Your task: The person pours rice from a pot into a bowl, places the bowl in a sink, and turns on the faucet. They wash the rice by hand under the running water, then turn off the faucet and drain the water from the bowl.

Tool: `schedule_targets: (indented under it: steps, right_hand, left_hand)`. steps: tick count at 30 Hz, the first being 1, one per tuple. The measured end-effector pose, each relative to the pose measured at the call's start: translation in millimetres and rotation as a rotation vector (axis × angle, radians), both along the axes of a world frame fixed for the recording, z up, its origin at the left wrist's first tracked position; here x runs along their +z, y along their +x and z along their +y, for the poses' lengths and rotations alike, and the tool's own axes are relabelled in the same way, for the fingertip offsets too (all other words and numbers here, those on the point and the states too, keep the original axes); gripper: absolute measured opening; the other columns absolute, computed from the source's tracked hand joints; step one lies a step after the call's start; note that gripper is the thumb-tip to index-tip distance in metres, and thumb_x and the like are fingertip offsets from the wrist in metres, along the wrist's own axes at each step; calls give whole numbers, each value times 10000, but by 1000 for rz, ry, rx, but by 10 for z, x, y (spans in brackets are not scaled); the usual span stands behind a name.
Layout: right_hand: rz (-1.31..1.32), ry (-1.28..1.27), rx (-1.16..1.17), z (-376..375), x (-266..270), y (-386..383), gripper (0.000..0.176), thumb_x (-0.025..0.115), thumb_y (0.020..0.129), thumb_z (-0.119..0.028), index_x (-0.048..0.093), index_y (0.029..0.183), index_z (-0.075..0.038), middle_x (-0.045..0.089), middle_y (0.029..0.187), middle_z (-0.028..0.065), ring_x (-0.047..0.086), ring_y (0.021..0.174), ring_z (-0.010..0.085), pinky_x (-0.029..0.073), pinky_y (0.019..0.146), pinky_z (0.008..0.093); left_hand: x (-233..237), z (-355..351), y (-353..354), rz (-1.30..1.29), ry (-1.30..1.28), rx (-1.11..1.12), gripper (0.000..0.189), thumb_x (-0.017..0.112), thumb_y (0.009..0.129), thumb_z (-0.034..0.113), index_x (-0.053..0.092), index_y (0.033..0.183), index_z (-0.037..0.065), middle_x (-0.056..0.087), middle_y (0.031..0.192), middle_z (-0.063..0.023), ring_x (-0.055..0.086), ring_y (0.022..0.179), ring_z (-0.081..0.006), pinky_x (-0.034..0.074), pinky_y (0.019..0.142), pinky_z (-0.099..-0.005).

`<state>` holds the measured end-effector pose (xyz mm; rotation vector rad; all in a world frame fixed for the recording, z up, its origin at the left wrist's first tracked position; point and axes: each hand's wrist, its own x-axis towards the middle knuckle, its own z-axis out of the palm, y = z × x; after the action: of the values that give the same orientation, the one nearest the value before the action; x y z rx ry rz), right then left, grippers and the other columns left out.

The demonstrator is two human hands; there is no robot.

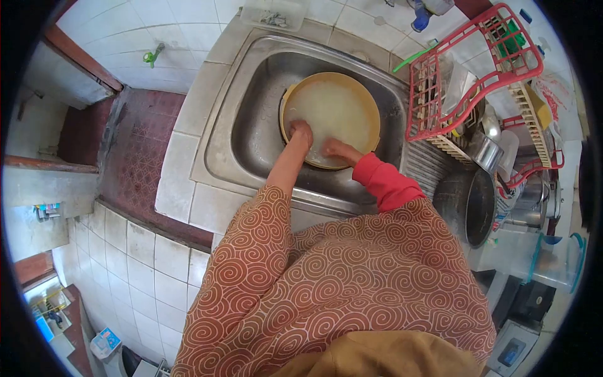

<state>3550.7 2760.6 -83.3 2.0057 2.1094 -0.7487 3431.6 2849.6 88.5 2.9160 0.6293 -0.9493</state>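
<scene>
A round yellow basin (375, 119) sits inside the steel sink (257, 141), holding cloudy whitish water (330, 110). My left hand (301, 133) reaches into the basin at its near left side, fingers bent downward and partly hidden. Close by on the right, my right hand (339, 151) dips into the water near the basin's front rim. Its fingertips are lost in the murky liquid. Whether either hand grips anything beneath the surface cannot be made out.
A red and cream dish rack (440, 119) with dishes stands right of the sink. A dark pan (480, 204) leans below it beside the ribbed drainboard (427, 166). A clear plastic tray (273, 16) lies behind the sink. A green-handled tap (151, 56) is on the left wall.
</scene>
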Motion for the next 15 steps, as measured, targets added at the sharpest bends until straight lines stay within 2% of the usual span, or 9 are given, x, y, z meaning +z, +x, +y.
schedule_targets:
  steps: [4,7,9,11,13,15]
  right_hand:
    - [183,-222,-269,7,912,-284,176,542,632,-160,587,708,-7,545,663,145,505,609,268,402,572,392]
    - [236,-320,-500,2,1527,-445,218,526,646,-180,587,733,11,540,632,130,493,571,238,402,536,368]
    - [303,-298,-606,29,1835,-530,247,515,655,-193,586,750,24,537,611,120,485,545,218,402,513,352]
    - [409,-223,-662,23,1988,-565,279,513,672,-208,582,778,40,551,634,142,499,573,242,409,534,375]
    - [346,-240,-693,61,2016,-518,297,472,711,-223,579,793,41,567,594,150,573,570,290,434,483,417]
    - [139,4,-727,117,1770,-399,322,502,694,-226,576,845,49,577,683,190,573,658,312,433,596,426]
  left_hand:
    - [-61,14,-58,-20,-146,-11,262,503,767,185,607,1002,131,551,1098,-67,540,980,-222,442,769,-353]
    - [-148,96,-66,-97,-325,100,239,511,747,169,614,954,106,561,1054,-96,551,945,-250,448,754,-370]
    - [-148,144,-76,-188,-448,223,225,517,734,159,619,922,89,568,1025,-115,559,921,-269,452,744,-382]
    - [-124,132,-81,-339,-427,347,211,522,721,148,624,889,72,575,996,-135,566,898,-289,455,735,-393]
    - [-66,101,-58,-491,-362,427,198,528,708,138,629,857,56,582,966,-154,573,874,-308,459,725,-405]
    - [3,88,-13,-590,-255,461,187,533,695,128,633,825,39,589,937,-173,581,851,-327,463,715,-417]
